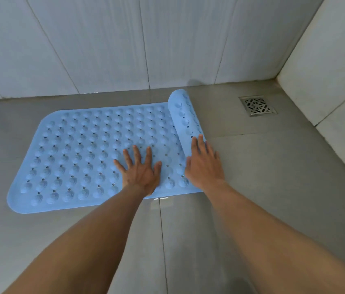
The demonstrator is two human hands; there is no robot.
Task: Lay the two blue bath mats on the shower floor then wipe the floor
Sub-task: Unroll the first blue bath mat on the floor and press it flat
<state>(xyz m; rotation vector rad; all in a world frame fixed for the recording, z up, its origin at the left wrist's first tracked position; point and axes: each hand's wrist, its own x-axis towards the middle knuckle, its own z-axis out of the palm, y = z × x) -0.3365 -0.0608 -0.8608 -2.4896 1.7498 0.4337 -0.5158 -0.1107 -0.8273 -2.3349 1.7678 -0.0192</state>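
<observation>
Across the middle of the frame, a blue bath mat is spread flat on the grey tiled shower floor, its bumped and perforated face turned up. At its right end the mat is seen curled into a roll, which runs from the centre toward the upper middle of the frame. The left hand is laid palm down on the flat part of the mat, fingers spread wide, nothing gripped. The right hand is pressed flat and open against the near end of the roll, fingers extended, nothing closed around. A metal drain grate is set in the floor at the upper right, apart from the roll. White wall tiles fill the top.
</observation>
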